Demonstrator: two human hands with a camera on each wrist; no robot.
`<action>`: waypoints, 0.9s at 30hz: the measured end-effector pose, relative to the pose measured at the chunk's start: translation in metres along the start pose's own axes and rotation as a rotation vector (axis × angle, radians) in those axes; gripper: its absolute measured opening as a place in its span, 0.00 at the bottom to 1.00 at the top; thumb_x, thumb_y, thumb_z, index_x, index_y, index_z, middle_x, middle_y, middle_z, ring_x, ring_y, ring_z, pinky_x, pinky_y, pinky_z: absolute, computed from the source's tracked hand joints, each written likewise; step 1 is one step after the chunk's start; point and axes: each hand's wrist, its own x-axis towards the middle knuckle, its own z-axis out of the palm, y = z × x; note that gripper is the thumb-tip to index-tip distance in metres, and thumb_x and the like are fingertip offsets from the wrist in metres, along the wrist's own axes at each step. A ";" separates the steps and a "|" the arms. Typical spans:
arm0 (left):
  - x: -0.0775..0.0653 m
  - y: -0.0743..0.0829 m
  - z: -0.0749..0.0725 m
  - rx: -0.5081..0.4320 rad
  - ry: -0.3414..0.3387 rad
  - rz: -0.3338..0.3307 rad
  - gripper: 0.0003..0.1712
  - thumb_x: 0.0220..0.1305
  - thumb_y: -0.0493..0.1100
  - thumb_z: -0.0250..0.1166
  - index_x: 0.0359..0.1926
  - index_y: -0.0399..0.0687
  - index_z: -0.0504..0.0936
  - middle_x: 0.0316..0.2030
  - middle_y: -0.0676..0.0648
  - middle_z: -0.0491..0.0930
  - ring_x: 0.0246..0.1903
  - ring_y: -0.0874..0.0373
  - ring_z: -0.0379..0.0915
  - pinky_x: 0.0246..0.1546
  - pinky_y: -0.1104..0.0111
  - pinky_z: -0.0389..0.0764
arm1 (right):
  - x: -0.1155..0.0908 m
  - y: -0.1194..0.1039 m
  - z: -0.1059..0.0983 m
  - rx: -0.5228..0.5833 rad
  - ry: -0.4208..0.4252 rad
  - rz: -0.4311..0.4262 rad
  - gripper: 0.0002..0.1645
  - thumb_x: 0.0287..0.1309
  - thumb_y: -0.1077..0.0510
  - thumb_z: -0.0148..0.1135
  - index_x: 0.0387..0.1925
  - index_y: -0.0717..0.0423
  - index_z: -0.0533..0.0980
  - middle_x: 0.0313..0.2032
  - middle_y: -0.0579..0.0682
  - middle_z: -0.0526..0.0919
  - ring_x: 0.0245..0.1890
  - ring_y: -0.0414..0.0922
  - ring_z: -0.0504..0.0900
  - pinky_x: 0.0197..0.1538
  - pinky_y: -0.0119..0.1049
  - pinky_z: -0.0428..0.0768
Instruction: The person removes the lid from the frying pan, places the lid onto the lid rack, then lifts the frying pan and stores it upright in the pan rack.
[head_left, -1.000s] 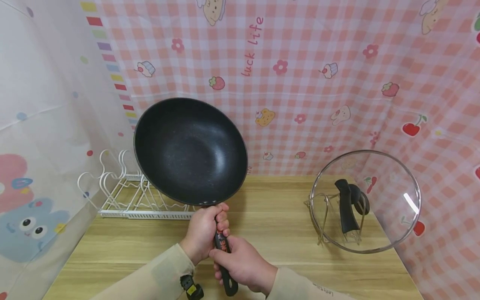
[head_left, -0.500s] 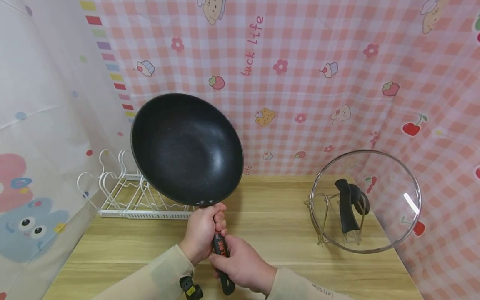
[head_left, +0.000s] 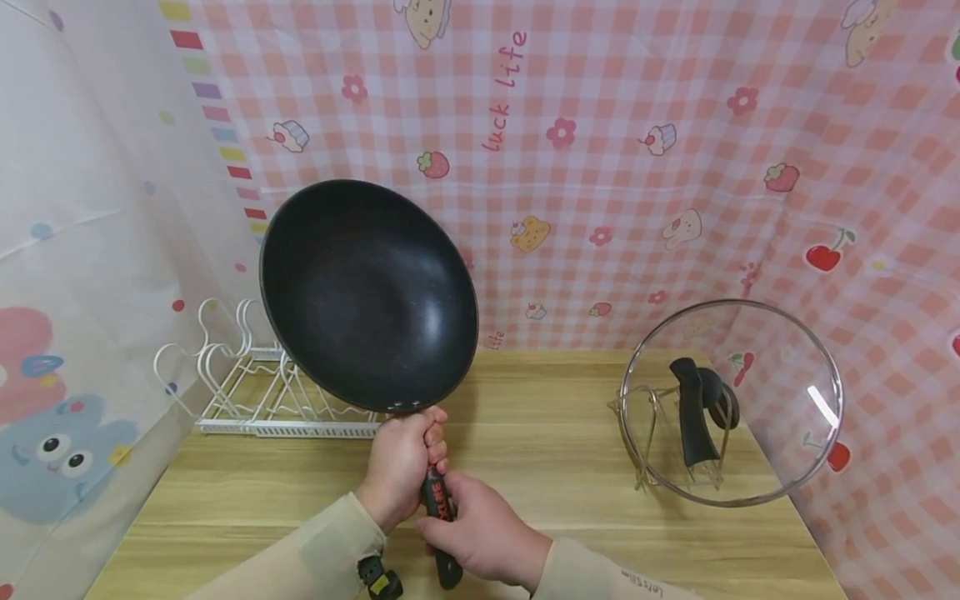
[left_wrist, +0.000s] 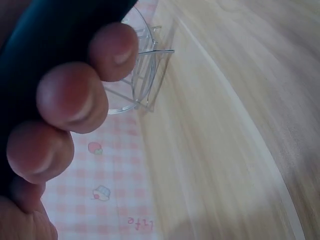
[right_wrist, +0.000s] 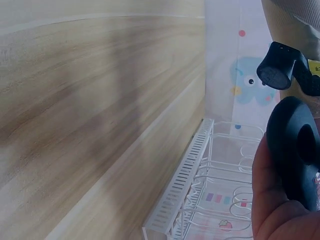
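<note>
A black wok (head_left: 367, 292) is held up off the table, its dark inside towards the head camera. Close below its rim, my left hand (head_left: 400, 471) grips the handle (head_left: 437, 500); in the left wrist view the curled fingers (left_wrist: 72, 97) wrap round it. My right hand (head_left: 487, 529) holds the lower handle, its thumb across the front. The handle's end with its hanging hole shows in the right wrist view, fingers (right_wrist: 267, 192) beside it. Behind the wok, a white wire rack (head_left: 300, 429) is partly hidden.
A glass lid with a black handle (head_left: 695, 417) stands tilted in a wire stand (head_left: 645, 450) at the right. The wooden tabletop (head_left: 547, 450) meets a pink checked curtain (head_left: 570, 192) at the back and a white sheet (head_left: 97, 250) at the left.
The wok has shifted slightly left and up, turning a little so it looks narrower. Both hands keep hold of the handle, whose lower end has swung slightly left. The lid and rack stay put.
</note>
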 end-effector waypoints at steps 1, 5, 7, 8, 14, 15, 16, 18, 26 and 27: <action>0.000 0.000 0.000 0.007 0.006 0.002 0.08 0.65 0.40 0.43 0.37 0.43 0.67 0.17 0.54 0.58 0.13 0.62 0.54 0.14 0.71 0.65 | 0.000 0.000 0.000 -0.011 -0.001 -0.001 0.11 0.51 0.56 0.63 0.36 0.52 0.72 0.20 0.43 0.79 0.20 0.37 0.76 0.26 0.29 0.74; -0.001 -0.001 -0.001 0.036 0.025 0.013 0.08 0.66 0.40 0.43 0.37 0.42 0.68 0.17 0.54 0.59 0.13 0.62 0.54 0.15 0.71 0.65 | 0.000 0.001 0.000 -0.048 -0.010 -0.004 0.13 0.51 0.54 0.63 0.38 0.52 0.72 0.21 0.42 0.79 0.20 0.36 0.76 0.26 0.29 0.75; -0.002 -0.001 -0.002 0.043 0.031 0.018 0.09 0.66 0.41 0.43 0.38 0.42 0.68 0.18 0.54 0.59 0.13 0.62 0.55 0.15 0.71 0.65 | 0.000 0.001 -0.001 -0.064 -0.018 -0.002 0.13 0.51 0.53 0.63 0.39 0.51 0.72 0.22 0.41 0.79 0.21 0.36 0.76 0.26 0.29 0.75; -0.002 -0.001 -0.002 0.047 0.034 0.020 0.09 0.66 0.41 0.43 0.38 0.41 0.68 0.18 0.54 0.59 0.14 0.62 0.55 0.15 0.71 0.65 | 0.001 0.001 -0.001 -0.069 -0.023 -0.003 0.14 0.52 0.52 0.62 0.39 0.51 0.72 0.22 0.41 0.78 0.21 0.36 0.75 0.26 0.29 0.75; -0.001 -0.002 -0.004 0.080 0.056 0.042 0.09 0.66 0.41 0.43 0.38 0.41 0.68 0.17 0.53 0.59 0.13 0.61 0.55 0.15 0.71 0.66 | 0.002 0.000 0.000 -0.135 -0.028 -0.034 0.13 0.53 0.51 0.62 0.38 0.51 0.72 0.23 0.41 0.76 0.21 0.35 0.74 0.27 0.28 0.74; -0.001 -0.002 -0.004 0.085 0.062 0.045 0.10 0.66 0.41 0.43 0.38 0.41 0.68 0.17 0.53 0.59 0.13 0.61 0.55 0.15 0.71 0.66 | 0.003 0.000 0.000 -0.149 -0.029 -0.037 0.13 0.53 0.50 0.62 0.38 0.51 0.72 0.23 0.41 0.76 0.21 0.35 0.74 0.27 0.28 0.74; -0.001 -0.002 -0.004 0.092 0.069 0.049 0.10 0.66 0.41 0.43 0.38 0.41 0.68 0.17 0.53 0.59 0.13 0.61 0.55 0.15 0.71 0.66 | 0.003 0.000 0.000 -0.160 -0.033 -0.035 0.13 0.54 0.50 0.61 0.38 0.51 0.72 0.23 0.40 0.76 0.22 0.35 0.74 0.27 0.28 0.74; 0.000 -0.003 -0.004 0.101 0.081 0.056 0.10 0.66 0.41 0.43 0.38 0.40 0.69 0.17 0.53 0.59 0.13 0.61 0.55 0.15 0.71 0.66 | 0.005 0.000 0.000 -0.179 -0.045 -0.027 0.13 0.55 0.49 0.60 0.38 0.51 0.71 0.24 0.41 0.77 0.22 0.35 0.74 0.28 0.28 0.74; 0.001 -0.003 -0.006 0.136 0.109 0.079 0.12 0.67 0.42 0.43 0.39 0.39 0.69 0.16 0.53 0.60 0.12 0.61 0.55 0.14 0.71 0.66 | 0.008 -0.001 0.000 -0.209 -0.066 0.002 0.14 0.58 0.48 0.58 0.40 0.52 0.72 0.25 0.42 0.75 0.22 0.37 0.73 0.26 0.30 0.72; 0.001 -0.003 -0.006 0.138 0.114 0.081 0.12 0.67 0.41 0.43 0.39 0.39 0.70 0.16 0.53 0.60 0.12 0.61 0.55 0.14 0.71 0.66 | 0.009 -0.001 0.000 -0.216 -0.062 -0.002 0.15 0.58 0.47 0.58 0.41 0.52 0.72 0.24 0.42 0.75 0.21 0.37 0.72 0.25 0.30 0.72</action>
